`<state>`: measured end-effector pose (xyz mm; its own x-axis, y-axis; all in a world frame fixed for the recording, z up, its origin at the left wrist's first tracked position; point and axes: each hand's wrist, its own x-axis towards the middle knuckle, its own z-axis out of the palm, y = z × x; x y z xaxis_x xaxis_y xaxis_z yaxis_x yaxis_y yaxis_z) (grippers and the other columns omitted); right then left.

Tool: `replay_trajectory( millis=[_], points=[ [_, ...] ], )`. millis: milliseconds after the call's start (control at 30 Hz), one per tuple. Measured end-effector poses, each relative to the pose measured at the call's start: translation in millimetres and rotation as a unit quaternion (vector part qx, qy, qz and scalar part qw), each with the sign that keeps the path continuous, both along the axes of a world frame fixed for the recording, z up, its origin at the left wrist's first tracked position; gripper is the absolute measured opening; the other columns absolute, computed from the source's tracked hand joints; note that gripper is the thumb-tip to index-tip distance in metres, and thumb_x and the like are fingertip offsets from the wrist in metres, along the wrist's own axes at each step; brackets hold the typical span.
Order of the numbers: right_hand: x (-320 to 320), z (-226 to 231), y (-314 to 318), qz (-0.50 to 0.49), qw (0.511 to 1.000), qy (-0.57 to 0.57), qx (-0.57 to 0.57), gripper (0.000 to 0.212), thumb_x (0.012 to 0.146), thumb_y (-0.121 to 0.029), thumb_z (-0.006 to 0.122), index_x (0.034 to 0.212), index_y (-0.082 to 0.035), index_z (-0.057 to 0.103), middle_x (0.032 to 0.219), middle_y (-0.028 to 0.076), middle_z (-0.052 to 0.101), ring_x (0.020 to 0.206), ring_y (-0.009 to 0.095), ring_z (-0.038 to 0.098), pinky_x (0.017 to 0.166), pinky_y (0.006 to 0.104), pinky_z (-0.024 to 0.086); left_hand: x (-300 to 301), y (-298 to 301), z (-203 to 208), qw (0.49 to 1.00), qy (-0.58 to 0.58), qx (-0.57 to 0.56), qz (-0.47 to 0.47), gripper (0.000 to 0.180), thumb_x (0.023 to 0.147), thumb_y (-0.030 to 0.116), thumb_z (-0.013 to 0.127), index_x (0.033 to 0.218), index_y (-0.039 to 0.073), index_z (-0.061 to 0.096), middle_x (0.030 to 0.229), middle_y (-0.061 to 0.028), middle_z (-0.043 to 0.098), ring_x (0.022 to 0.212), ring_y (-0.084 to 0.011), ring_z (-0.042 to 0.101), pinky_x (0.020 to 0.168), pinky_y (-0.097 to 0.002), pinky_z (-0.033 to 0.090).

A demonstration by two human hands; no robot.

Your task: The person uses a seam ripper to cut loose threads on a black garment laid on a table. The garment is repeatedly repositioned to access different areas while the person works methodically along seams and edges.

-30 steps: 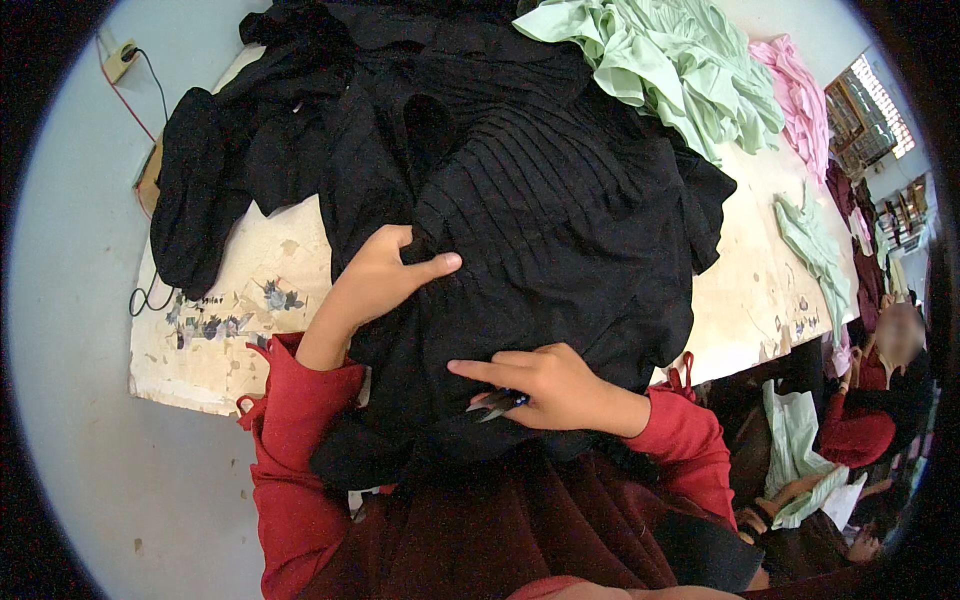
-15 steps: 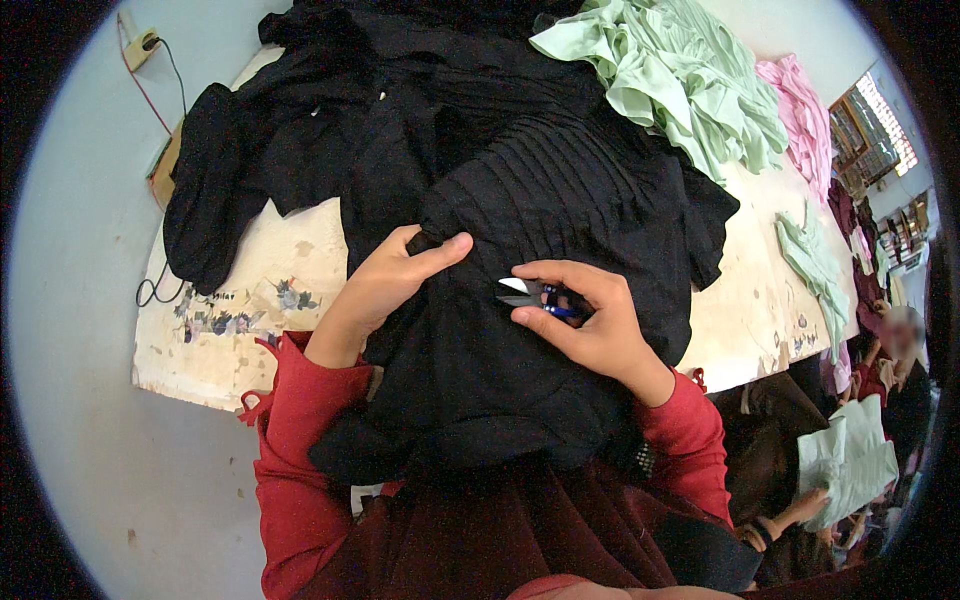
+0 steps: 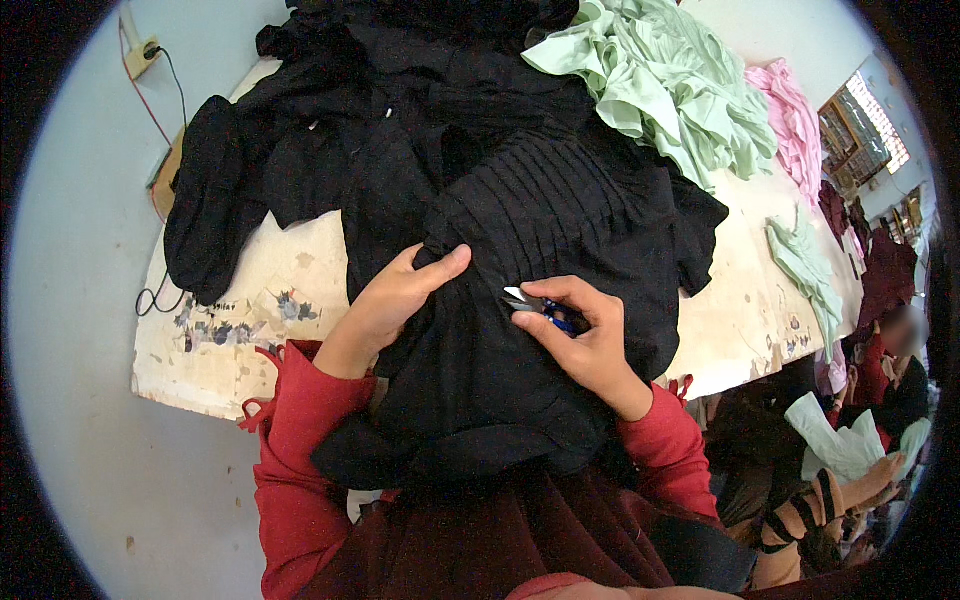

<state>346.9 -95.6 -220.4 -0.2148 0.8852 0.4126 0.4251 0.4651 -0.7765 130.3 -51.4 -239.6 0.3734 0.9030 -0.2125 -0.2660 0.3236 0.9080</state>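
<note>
A black pleated garment (image 3: 520,400) lies over the table and down across my lap. My left hand (image 3: 405,295) pinches a fold of it near the lower left end of the pleats, thumb on top and the fingers mostly hidden under the cloth. Just to the right, my right hand (image 3: 585,325) holds a small pair of thread snips (image 3: 530,303) with dark blue handles. Their blades point left and stand slightly apart, close above the black fabric. Whether they touch the cloth I cannot tell.
More black cloth (image 3: 330,100) is heaped at the far side. Mint green fabric (image 3: 670,90) and pink fabric (image 3: 790,115) lie at the far right of the pale table (image 3: 250,350). A wall socket (image 3: 145,57) is at left. Another person (image 3: 900,380) works at right among cloth.
My right hand has shifted slightly down and left, and the snips' blades stand closer together. The left hand keeps its pinch. At the right, a co-worker's arm and green cloth have moved.
</note>
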Motion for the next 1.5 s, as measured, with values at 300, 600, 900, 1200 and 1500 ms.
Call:
replay_trajectory(
  millis=[300,600,900,1200,1500],
  points=[
    [-8,2,-1,-0.008,1.0,0.0,0.028,0.022,0.076,-0.016,0.076,0.093,-0.005,0.07,0.083,0.01,0.071,0.069,0.017,0.069,0.061,0.0258,0.051,6,-6,9,1.0,0.008,0.01,0.009,0.036,0.094,0.027,0.057,0.119,0.001,0.057,0.112,-0.0063,0.063,0.098,-0.0153,0.06,0.087,-0.0303,0.047],
    [-8,0,1,-0.013,0.998,0.017,0.061,0.017,0.078,-0.012,0.074,0.091,-0.003,0.07,0.084,0.009,0.071,0.073,0.015,0.069,0.065,0.0245,0.051,4,-3,7,1.0,-0.019,0.016,-0.018,0.035,0.093,0.027,0.058,0.117,0.001,0.058,0.11,-0.0067,0.064,0.095,-0.0147,0.061,0.085,-0.0296,0.047],
    [-9,-8,-8,0.052,0.984,0.162,-0.057,0.037,0.077,-0.014,0.077,0.108,-0.003,0.06,0.092,0.002,0.06,0.084,0.009,0.057,0.078,0.0239,0.046,10,-11,18,0.99,0.112,0.037,0.079,0.055,0.085,0.035,0.069,0.117,-0.007,0.055,0.109,-0.013,0.063,0.097,-0.0178,0.06,0.087,-0.029,0.046],
    [-12,-5,-9,-0.01,0.999,0.026,0.02,0.026,0.076,-0.023,0.076,0.094,-0.006,0.069,0.084,0.009,0.071,0.069,0.018,0.068,0.063,0.0268,0.051,0,-11,20,0.996,0.043,0.082,0.0,0.057,0.078,0.026,0.077,0.117,-0.008,0.053,0.11,-0.0139,0.062,0.097,-0.0187,0.06,0.087,-0.0292,0.046],
    [-8,1,-12,-0.001,1.0,0.006,-0.006,0.026,0.076,-0.025,0.076,0.093,-0.006,0.07,0.086,0.01,0.071,0.075,0.021,0.07,0.067,0.0284,0.052,-1,0,-6,0.995,0.054,0.071,0.034,0.065,0.081,0.034,0.074,0.122,-0.01,0.047,0.113,-0.0162,0.059,0.1,-0.0202,0.059,0.089,-0.0307,0.046]
  ],
)
